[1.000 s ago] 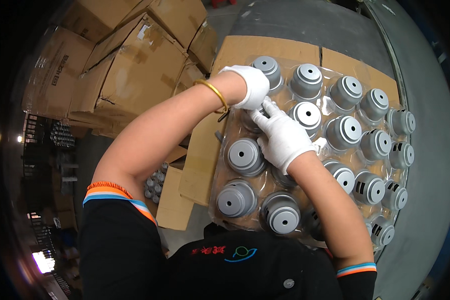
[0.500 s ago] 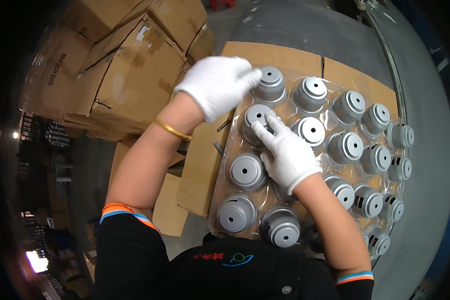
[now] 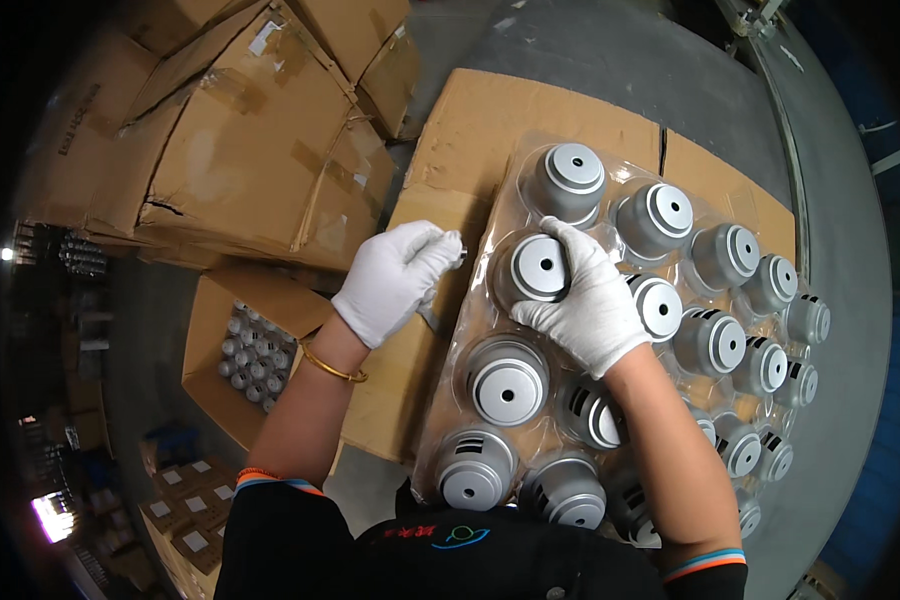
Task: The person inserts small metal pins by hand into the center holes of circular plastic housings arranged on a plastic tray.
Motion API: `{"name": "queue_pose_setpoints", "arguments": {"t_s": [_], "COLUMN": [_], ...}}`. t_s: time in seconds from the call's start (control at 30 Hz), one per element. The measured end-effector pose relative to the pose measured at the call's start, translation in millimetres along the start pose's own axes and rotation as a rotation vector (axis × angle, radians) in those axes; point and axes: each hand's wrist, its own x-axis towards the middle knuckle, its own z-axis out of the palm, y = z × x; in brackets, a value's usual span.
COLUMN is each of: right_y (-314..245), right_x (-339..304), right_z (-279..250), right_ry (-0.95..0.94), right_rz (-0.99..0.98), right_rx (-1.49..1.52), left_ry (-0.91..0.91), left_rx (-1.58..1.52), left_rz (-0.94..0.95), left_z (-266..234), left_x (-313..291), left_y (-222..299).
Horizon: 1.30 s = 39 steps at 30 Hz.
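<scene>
My left hand (image 3: 395,282), in a white glove, is closed in a pinch over the cardboard beside the tray. A small metallic tip shows at its fingertips; the rest of that thing is hidden. A grey flat piece (image 3: 427,312) lies just below this hand. My right hand (image 3: 592,300), gloved too, curls its thumb and fingers round the right side of a grey cup-shaped housing (image 3: 532,268) with a round stepped top and a centre hole. That housing sits in a clear plastic tray (image 3: 450,365) among several like it, some with dark side slots.
Cardboard sheets (image 3: 510,105) lie under the tray. Large cardboard boxes (image 3: 240,140) are stacked at the far left. An open carton (image 3: 210,350) on the left holds several small grey parts. Smaller boxes (image 3: 185,510) stand at the lower left. A grey surface (image 3: 845,300) runs along the right.
My left hand has come down from the tray's far left corner to the cardboard beside it. My right hand has gone from resting on the housing's top to gripping its side. The view has shifted.
</scene>
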Motion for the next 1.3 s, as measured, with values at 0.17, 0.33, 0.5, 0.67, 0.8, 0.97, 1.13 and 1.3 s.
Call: {"name": "queue_pose_setpoints", "arguments": {"t_s": [0.17, 0.33, 0.5, 0.67, 0.8, 0.97, 1.13, 1.3], "right_y": [-1, -3, -1, -1, -23, -22, -27, -23], "right_x": [0, -1, -3, 6, 24, 25, 25, 23], "right_z": [1, 0, 3, 8, -4, -8, -11, -9], "right_ry": [0.035, 0.047, 0.077, 0.072, -0.110, -0.096, -0.130, -0.089], "right_rz": [-0.048, -0.064, -0.101, -0.043, 0.127, 0.120, 0.151, 0.096], "right_rx": [-0.050, -0.058, -0.087, -0.183, -0.236, -0.252, -0.295, -0.318], "left_ry": [-0.113, -0.151, -0.063, -0.061, -0.016, 0.024, 0.059, 0.082], "left_rx": [-0.182, -0.076, -0.095, -0.144, -0.102, -0.175, -0.038, -0.049], "left_rz": [-0.052, 0.017, 0.063, 0.032, 0.055, 0.024, 0.041, 0.206], "left_z": [5, 17, 23, 27, 25, 24, 28, 36], "left_x": [3, 5, 5, 7, 5, 4, 6, 15], "left_y": [14, 25, 27, 24, 28, 35, 42, 36]}}
